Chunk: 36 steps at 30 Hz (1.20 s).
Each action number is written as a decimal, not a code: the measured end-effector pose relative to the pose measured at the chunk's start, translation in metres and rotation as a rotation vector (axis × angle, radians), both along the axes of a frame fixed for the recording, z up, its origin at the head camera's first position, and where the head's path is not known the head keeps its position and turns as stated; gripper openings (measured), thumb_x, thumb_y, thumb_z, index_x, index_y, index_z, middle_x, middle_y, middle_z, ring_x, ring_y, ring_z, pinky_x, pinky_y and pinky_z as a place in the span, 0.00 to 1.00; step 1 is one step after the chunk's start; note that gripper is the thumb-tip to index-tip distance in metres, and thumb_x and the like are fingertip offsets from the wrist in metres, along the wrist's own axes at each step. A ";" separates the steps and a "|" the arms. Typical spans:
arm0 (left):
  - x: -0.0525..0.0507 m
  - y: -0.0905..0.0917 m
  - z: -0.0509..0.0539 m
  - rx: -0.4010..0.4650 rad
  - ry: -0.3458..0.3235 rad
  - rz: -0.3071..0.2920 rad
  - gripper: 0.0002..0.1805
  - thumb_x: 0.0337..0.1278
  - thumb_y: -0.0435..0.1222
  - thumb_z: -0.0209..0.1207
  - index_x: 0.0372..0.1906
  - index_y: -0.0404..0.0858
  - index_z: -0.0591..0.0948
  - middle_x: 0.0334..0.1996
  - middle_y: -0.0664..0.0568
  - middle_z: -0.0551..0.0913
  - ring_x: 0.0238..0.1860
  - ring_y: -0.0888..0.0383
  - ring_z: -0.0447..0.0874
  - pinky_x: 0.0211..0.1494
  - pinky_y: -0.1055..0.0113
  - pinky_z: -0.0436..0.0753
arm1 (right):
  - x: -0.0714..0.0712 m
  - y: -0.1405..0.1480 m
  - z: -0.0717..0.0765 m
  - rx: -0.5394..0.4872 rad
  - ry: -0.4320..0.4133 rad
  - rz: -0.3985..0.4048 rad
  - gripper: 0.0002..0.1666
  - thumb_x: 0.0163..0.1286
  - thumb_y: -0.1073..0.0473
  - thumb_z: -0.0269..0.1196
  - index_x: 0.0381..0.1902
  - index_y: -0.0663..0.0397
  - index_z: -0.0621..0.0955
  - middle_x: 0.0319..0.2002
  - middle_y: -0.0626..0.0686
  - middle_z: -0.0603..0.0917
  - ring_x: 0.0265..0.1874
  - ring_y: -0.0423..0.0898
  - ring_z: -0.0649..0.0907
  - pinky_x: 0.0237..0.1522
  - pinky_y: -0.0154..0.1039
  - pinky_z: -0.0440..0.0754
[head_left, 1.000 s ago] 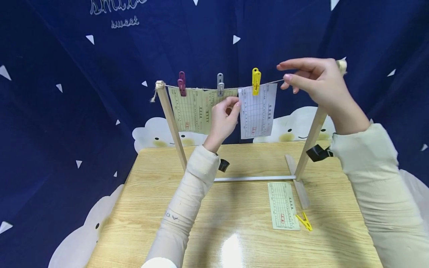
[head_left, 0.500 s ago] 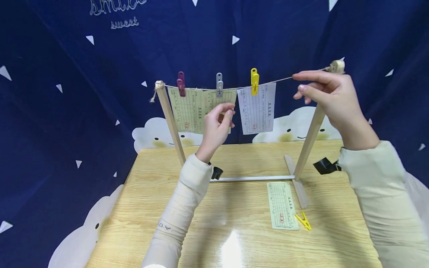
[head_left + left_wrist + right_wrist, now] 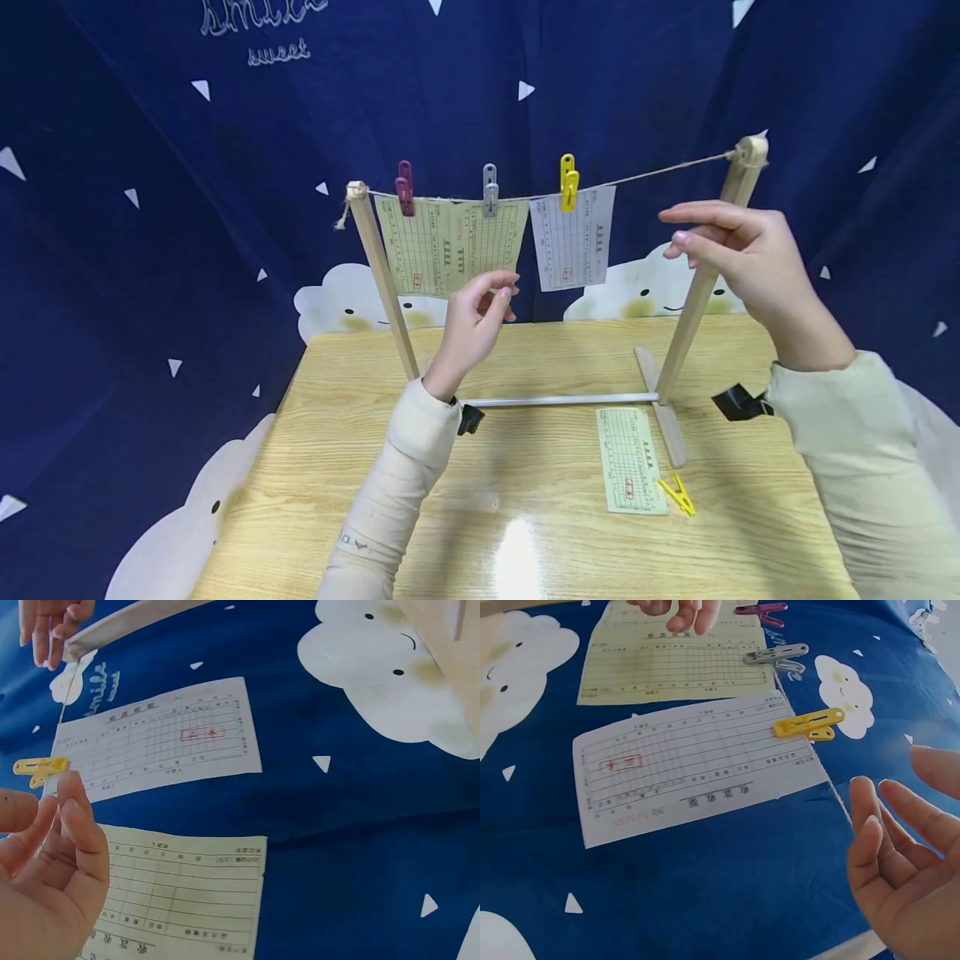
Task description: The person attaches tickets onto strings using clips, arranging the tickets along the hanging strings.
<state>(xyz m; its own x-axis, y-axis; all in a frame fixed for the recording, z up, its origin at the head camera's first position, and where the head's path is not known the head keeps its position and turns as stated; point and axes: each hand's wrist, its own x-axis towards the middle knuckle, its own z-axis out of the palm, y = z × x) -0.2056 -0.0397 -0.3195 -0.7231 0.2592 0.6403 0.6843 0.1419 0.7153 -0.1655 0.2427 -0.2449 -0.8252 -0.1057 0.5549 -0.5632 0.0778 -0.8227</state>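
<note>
A string [image 3: 667, 170] bears two yellowish printed slips [image 3: 408, 250], side by side, and a white printed slip [image 3: 573, 242]. A purple clothespin [image 3: 406, 188], a grey clothespin [image 3: 491, 192] and a yellow clothespin [image 3: 569, 183] clip them on. My left hand [image 3: 477, 315] hangs in front of the lower edge of the yellowish slips, fingers loosely bent and nothing in them. To the right of the white slip, below the string, my right hand [image 3: 742, 254] is in the air, thumb and fingers apart and holding nothing.
Wooden posts [image 3: 693, 321] carry the string, and a white bar [image 3: 558, 400] joins them low down. On the table [image 3: 337, 467] lie another printed slip [image 3: 632, 460] and a yellow clothespin [image 3: 678, 495]. A dark blue curtain [image 3: 600, 83] hangs behind.
Both hands have moved down, away from the string, the left also leftward and the right also rightward. The white slip's lower edge has swung slightly. The clothespins stay on the string.
</note>
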 end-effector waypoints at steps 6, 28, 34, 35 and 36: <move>0.003 -0.004 -0.014 -0.016 0.047 0.016 0.10 0.58 0.24 0.50 0.41 0.26 0.78 0.34 0.37 0.79 0.22 0.50 0.78 0.23 0.70 0.76 | 0.003 0.006 -0.012 -0.043 0.004 0.063 0.13 0.60 0.76 0.57 0.43 0.71 0.79 0.27 0.53 0.83 0.25 0.42 0.80 0.26 0.26 0.75; 0.040 -0.003 -0.028 -0.115 -0.076 -0.009 0.09 0.52 0.19 0.53 0.40 0.21 0.76 0.29 0.34 0.79 0.26 0.43 0.78 0.27 0.66 0.77 | 0.011 0.031 -0.076 0.212 -0.118 0.013 0.12 0.63 0.73 0.55 0.45 0.68 0.79 0.38 0.41 0.83 0.30 0.37 0.81 0.29 0.25 0.75; 0.036 -0.003 -0.044 -0.120 -0.116 -0.024 0.10 0.52 0.19 0.52 0.41 0.21 0.76 0.29 0.34 0.78 0.25 0.43 0.77 0.28 0.62 0.78 | 0.012 0.036 -0.096 0.183 -0.147 0.037 0.12 0.63 0.74 0.54 0.44 0.66 0.80 0.37 0.42 0.84 0.31 0.35 0.81 0.29 0.25 0.75; 0.035 -0.003 -0.048 -0.124 -0.123 -0.028 0.10 0.52 0.19 0.52 0.41 0.21 0.76 0.29 0.34 0.78 0.25 0.44 0.77 0.28 0.61 0.78 | 0.012 0.038 -0.100 0.187 -0.152 0.032 0.12 0.63 0.74 0.55 0.43 0.65 0.80 0.37 0.42 0.84 0.31 0.35 0.81 0.29 0.25 0.75; 0.034 -0.002 -0.051 -0.130 -0.128 -0.031 0.10 0.53 0.19 0.52 0.41 0.21 0.76 0.29 0.34 0.78 0.25 0.44 0.77 0.27 0.61 0.78 | 0.012 0.039 -0.104 0.190 -0.155 0.028 0.12 0.63 0.74 0.55 0.43 0.65 0.80 0.37 0.42 0.84 0.31 0.35 0.81 0.29 0.25 0.75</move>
<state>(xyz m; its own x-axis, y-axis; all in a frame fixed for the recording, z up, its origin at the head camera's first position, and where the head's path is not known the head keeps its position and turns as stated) -0.1713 -0.0422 -0.3706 -0.7869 0.3574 0.5030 0.5942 0.2189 0.7740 -0.1532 0.2820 -0.3485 -0.8941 -0.2196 0.3903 -0.4358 0.2253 -0.8714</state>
